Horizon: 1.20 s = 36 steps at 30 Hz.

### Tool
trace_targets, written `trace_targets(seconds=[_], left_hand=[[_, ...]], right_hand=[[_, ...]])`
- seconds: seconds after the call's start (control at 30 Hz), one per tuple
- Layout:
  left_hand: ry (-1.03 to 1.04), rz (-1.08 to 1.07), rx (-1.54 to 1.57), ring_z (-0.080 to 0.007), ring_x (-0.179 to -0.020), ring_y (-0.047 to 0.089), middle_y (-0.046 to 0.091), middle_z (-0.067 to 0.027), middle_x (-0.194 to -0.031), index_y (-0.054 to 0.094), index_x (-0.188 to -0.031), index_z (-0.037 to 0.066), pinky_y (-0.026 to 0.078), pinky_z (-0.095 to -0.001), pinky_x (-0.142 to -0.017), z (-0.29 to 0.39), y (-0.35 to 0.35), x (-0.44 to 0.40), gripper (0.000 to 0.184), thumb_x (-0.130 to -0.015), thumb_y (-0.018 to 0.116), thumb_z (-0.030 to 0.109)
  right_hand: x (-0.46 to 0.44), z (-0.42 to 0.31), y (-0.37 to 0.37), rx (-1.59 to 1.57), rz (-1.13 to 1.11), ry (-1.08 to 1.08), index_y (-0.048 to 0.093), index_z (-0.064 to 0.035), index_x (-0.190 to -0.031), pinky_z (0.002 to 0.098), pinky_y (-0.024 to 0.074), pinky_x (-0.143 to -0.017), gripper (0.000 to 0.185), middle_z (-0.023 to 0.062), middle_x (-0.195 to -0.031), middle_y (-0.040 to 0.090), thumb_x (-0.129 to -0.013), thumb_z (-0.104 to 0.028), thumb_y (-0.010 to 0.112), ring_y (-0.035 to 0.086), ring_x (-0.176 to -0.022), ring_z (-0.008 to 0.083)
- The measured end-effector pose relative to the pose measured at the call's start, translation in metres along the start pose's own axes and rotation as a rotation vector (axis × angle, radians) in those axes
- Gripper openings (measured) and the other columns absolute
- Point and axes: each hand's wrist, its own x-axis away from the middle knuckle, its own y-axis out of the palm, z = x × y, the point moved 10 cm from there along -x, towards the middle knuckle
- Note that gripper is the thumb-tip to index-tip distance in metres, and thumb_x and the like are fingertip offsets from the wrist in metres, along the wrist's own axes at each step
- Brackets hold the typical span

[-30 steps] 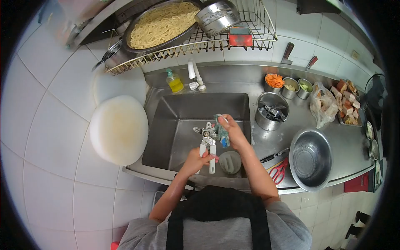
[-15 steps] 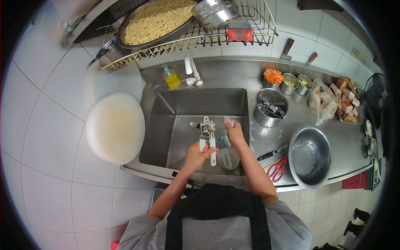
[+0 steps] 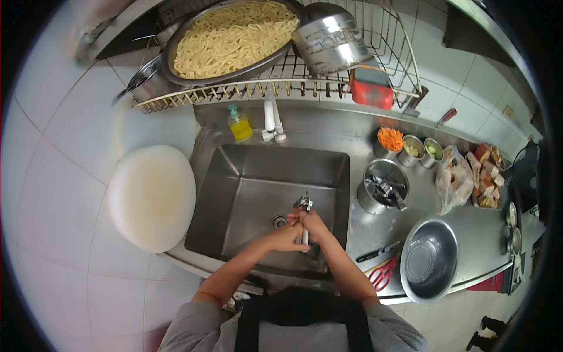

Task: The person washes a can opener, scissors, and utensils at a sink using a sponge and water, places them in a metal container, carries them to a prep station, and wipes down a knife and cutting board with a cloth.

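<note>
Over the sink [image 3: 234, 217], both hands meet around a can opener [image 3: 305, 203] with a metal head and white handles. My left hand [image 3: 286, 237] is closed at the handles, with one white handle showing beside its fingers. My right hand [image 3: 314, 224] is closed around the opener just below its metal head and touches the left hand. The blue-green cloth seen earlier does not show clearly; something dark lies under the right wrist. The drain [image 3: 279, 221] is just left of the hands.
Right of the sink are a pot of utensils [image 3: 375, 199], red scissors [image 3: 382, 274], a black-handled knife [image 3: 378, 251] and a metal bowl [image 3: 429, 261]. Soap [image 3: 240, 127] and the faucet [image 3: 272, 120] stand behind. Left is a round white board [image 3: 152, 199]; noodles [image 3: 234, 38] sit above.
My right hand has come left onto the can opener, and the hands now touch. The opener has turned so its head looks narrower. The camera view has shifted, and the round lid-like item is no longer visible.
</note>
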Motion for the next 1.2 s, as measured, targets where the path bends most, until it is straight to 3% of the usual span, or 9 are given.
trace_targets(seconds=[0.07, 0.13, 0.33, 0.5, 0.57, 0.7, 0.83, 1.0, 1.2], left_hand=[[-0.077, -0.258, 0.252, -0.0189, -0.084, 0.062, 0.066, -0.0067, -0.092, 0.063, -0.095, 0.006, 0.049, -0.0325, -0.079, -0.037, -0.014, -0.017, 0.023, -0.086, 0.07, 0.026], [-0.258, 0.076, 0.426, -0.0138, -0.08, 0.062, 0.066, -0.0035, -0.09, 0.063, -0.093, 0.006, 0.05, -0.029, -0.076, -0.088, -0.088, -0.047, 0.014, -0.089, 0.066, 0.02], [-0.217, 0.983, -0.214, -0.0417, -0.111, 0.053, 0.054, -0.0243, -0.122, 0.052, -0.123, -0.001, 0.042, -0.0455, -0.095, -0.213, -0.255, -0.126, 0.034, -0.095, 0.054, 0.018], [-0.536, 0.582, 0.329, -0.0358, -0.112, 0.058, 0.063, -0.02, -0.118, 0.062, -0.12, 0.006, 0.045, -0.0445, -0.089, -0.38, -0.208, -0.215, 0.053, -0.084, 0.065, 0.046], [-0.222, 0.637, -0.215, -0.0325, -0.099, 0.059, 0.062, -0.019, -0.11, 0.055, -0.121, 0.0, 0.045, -0.0408, -0.087, -0.361, -0.209, -0.233, 0.052, -0.102, 0.037, 0.045], [-0.484, 0.574, -0.171, -0.0395, -0.101, 0.062, 0.067, -0.0192, -0.108, 0.064, -0.109, 0.003, 0.05, -0.0476, -0.083, -0.372, -0.207, -0.235, 0.053, -0.078, 0.068, 0.045], [-0.308, 0.736, -0.291, -0.0342, -0.086, 0.067, 0.069, -0.0184, -0.097, 0.065, -0.099, 0.001, 0.054, -0.0436, -0.071, -0.369, -0.218, -0.225, 0.049, -0.086, 0.058, 0.048], [-0.737, 0.447, 0.427, -0.0168, -0.045, 0.057, 0.062, -0.0089, -0.062, 0.062, -0.103, 0.002, 0.045, -0.0281, -0.038, -0.376, -0.19, -0.213, 0.06, -0.101, 0.026, 0.05], [-0.697, 0.517, 1.091, -0.0139, -0.064, 0.061, 0.066, -0.0089, -0.09, 0.056, -0.118, 0.007, 0.051, -0.0286, -0.055, -0.34, -0.141, -0.183, 0.073, -0.092, 0.031, 0.071]], right_hand=[[-0.006, -0.01, -0.014, 0.064, 0.034, 0.065, 0.051, 0.0044, -0.123, 0.0355, 0.0535, -0.079, 0.033, 0.0141, -0.107, 0.064, -0.095, -0.012, 0.049, 0.064, -0.091, 0.0226], [-0.023, -0.012, -0.027, 0.243, 0.075, 0.086, 0.052, 0.0057, -0.121, 0.0353, 0.0536, -0.075, 0.034, 0.014, -0.106, 0.064, -0.094, -0.015, 0.053, 0.064, -0.091, 0.021], [-0.062, -0.064, -0.019, 0.479, 0.154, -0.017, 0.064, 0.006, -0.104, 0.0368, 0.0512, -0.076, 0.044, 0.0167, -0.091, 0.068, -0.085, -0.033, 0.073, 0.066, -0.082, 0.0235], [-0.128, -0.077, -0.002, 0.517, 0.134, -0.163, 0.07, -0.0014, -0.098, 0.0363, 0.0489, -0.071, 0.028, 0.0138, -0.083, 0.069, -0.089, -0.028, 0.068, 0.064, -0.074, 0.0179], [-0.152, -0.081, -0.004, 0.477, 0.149, -0.36, 0.07, -0.0043, -0.098, 0.0349, 0.0463, -0.067, 0.025, 0.0132, -0.078, 0.067, -0.091, -0.028, 0.066, 0.057, -0.068, 0.0175], [-0.154, -0.099, 0.0, 0.523, 0.197, -0.301, 0.067, -0.0004, -0.089, 0.036, 0.0446, -0.063, 0.024, 0.0131, -0.07, 0.061, -0.092, -0.024, 0.064, 0.054, -0.064, 0.0187], [-0.164, -0.106, 0.002, 0.539, 0.228, -0.284, 0.062, 0.0027, -0.082, 0.0377, 0.0444, -0.061, 0.023, 0.0122, -0.066, 0.059, -0.09, -0.019, 0.065, 0.056, -0.063, 0.0193], [-0.167, -0.108, 0.007, 0.569, 0.231, -0.257, 0.063, 0.0021, -0.085, 0.037, 0.0453, -0.061, 0.018, 0.0117, -0.068, 0.061, -0.088, -0.016, 0.065, 0.057, -0.064, 0.0196], [-0.159, -0.109, 0.004, 0.66, 0.238, -0.232, 0.064, 0.0029, -0.087, 0.0312, 0.0457, -0.064, 0.015, 0.0079, -0.075, 0.063, -0.087, -0.011, 0.06, 0.058, -0.07, 0.0145]])
